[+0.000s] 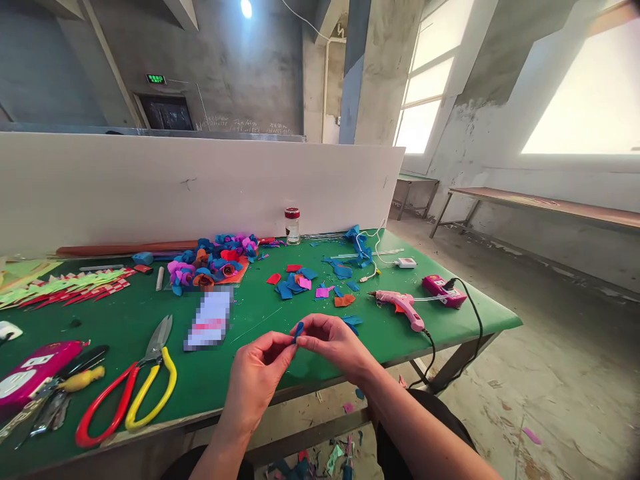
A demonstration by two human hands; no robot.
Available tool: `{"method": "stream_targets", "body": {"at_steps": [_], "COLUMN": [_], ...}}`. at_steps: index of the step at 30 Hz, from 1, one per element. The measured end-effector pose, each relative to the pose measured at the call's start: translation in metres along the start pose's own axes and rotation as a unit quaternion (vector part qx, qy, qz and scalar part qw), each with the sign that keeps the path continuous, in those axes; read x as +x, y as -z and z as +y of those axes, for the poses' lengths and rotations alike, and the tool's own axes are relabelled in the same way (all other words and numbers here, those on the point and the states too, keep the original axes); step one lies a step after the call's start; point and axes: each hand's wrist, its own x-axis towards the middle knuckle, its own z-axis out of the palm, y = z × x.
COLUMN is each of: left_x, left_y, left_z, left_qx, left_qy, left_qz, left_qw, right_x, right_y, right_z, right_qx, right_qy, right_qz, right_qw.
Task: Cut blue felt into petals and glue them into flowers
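Both my hands meet over the near edge of the green table (pixel 130 320). My left hand (pixel 257 377) and my right hand (pixel 333 343) pinch a small blue scrap (pixel 299 330) between their fingertips. Just beyond them lie loose blue, red, pink and orange scraps (pixel 300 283). A pile of finished fabric flowers (pixel 213 260) in blue, pink and orange sits further back. A pink glue gun (pixel 403 307) lies to the right of my right hand.
Large shears with red and yellow handles (pixel 130 393) lie at the left, beside pliers and a pink case (pixel 30 370). A small jar (pixel 293 225) stands against the white partition. A pink box (pixel 443 290) and a black cable sit near the table's right edge. Scraps litter the floor.
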Motion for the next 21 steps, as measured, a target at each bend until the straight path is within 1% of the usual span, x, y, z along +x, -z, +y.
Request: {"method": "stream_targets", "body": {"at_steps": [5,7,10,12,13,15,18,21], "left_x": [-0.004,-0.005,-0.005,-0.004,-0.004,-0.003,-0.002,-0.002], "left_y": [-0.003,-0.005,-0.007,-0.006,-0.006,-0.005,-0.006,-0.010], "left_z": [0.002,0.003,0.003,0.002,0.001,0.000,0.000,0.000], "left_qx": [0.077,0.095,0.107,0.105,0.103,0.105,0.115,0.115], "left_qy": [-0.042,-0.047,-0.043,-0.041,-0.041,-0.044,-0.051,-0.056], "left_qz": [0.016,0.027,0.048,0.066,0.075,0.093,0.112,0.103], "left_qw": [0.996,0.994,0.992,0.991,0.991,0.989,0.986,0.986], "right_x": [0.003,0.005,0.009,0.010,0.010,0.008,0.005,0.004], "right_y": [-0.002,-0.002,0.000,0.002,0.002,0.000,-0.007,-0.014], "right_z": [0.001,0.004,0.008,0.009,0.009,0.010,0.014,0.018], "right_qx": [-0.007,-0.013,0.044,0.069,0.055,-0.022,-0.133,-0.149], "right_qy": [0.001,0.018,0.044,0.043,0.041,0.051,0.085,0.100], "right_qz": [0.033,0.071,0.144,0.163,0.159,0.139,0.142,0.170], "right_qw": [0.999,0.997,0.988,0.983,0.985,0.989,0.977,0.969]}}
